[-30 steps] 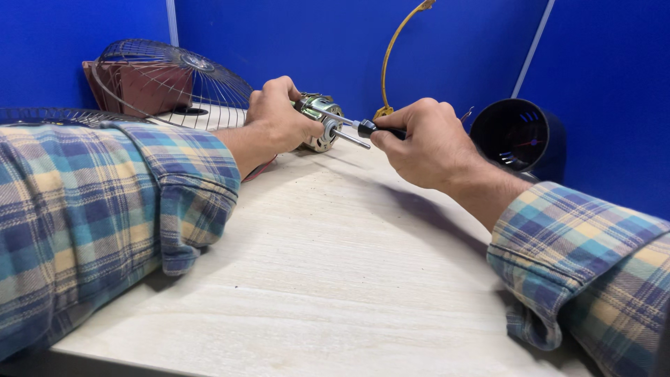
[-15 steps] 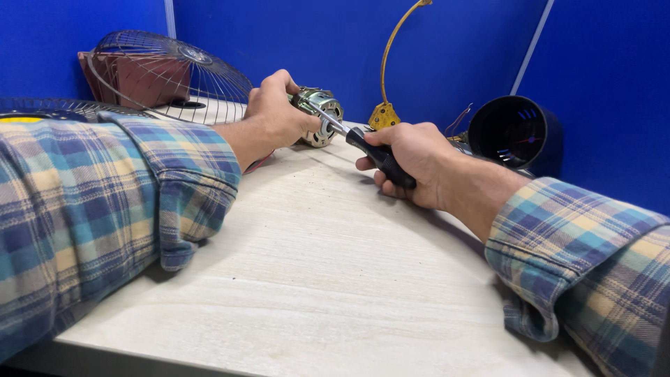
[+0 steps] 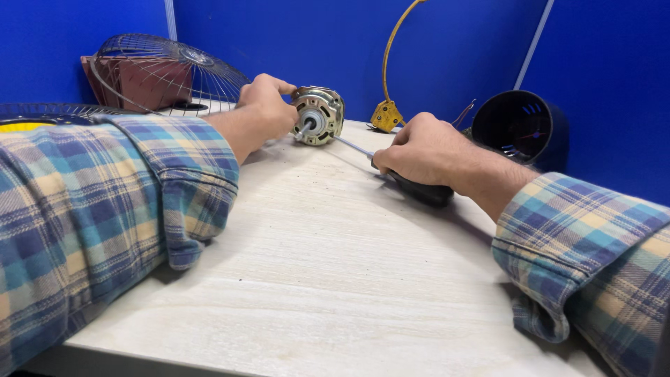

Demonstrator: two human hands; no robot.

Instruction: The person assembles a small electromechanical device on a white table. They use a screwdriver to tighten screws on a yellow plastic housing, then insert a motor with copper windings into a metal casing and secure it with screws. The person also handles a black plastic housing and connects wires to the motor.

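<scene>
my left hand (image 3: 269, 105) has its fingers clamped on the fan motor (image 3: 319, 115) at the counter's (image 3: 335, 279) far edge; my right hand (image 3: 422, 150), fingers clamped on the screwdriver (image 3: 412, 185), must steer its tip squarely onto the motor.

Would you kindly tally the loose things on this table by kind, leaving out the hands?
Fan motor, held by the left hand: 1
Screwdriver, gripped by the right hand: 1
Wire fan guards: 2
Black round housing: 1
Yellow bracket: 1
Total: 6
</scene>
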